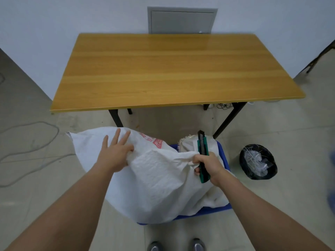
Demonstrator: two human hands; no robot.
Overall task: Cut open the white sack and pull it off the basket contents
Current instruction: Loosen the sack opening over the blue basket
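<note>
A big white sack point(154, 180) lies over a blue basket point(223, 160) on the floor, right in front of the person's two gray shoes point(176, 245). The sack covers most of the basket, so only the blue rim shows at the right and along the near side. At the far right corner the sack is open, and something cream-colored with a frayed edge point(188, 142) pokes out of the basket there. The sack has red printing point(155, 142) near its top. The left hand point(116, 153) is on the left part of the sack. Three of its fingers are spread out straight, and the thumb and first finger pinch a fold of the cloth. The right hand point(208, 165) is wrapped tight around a green and black box cutter point(203, 154), which points up and away from the person, and the same hand also bunches an edge of the sack. Behind the basket stands a wooden bench point(172, 69) with black legs. A small bin with a black bag point(258, 162) sits on the floor to the right of the basket. A gray cord point(30, 142) curls on the floor to the left.
</note>
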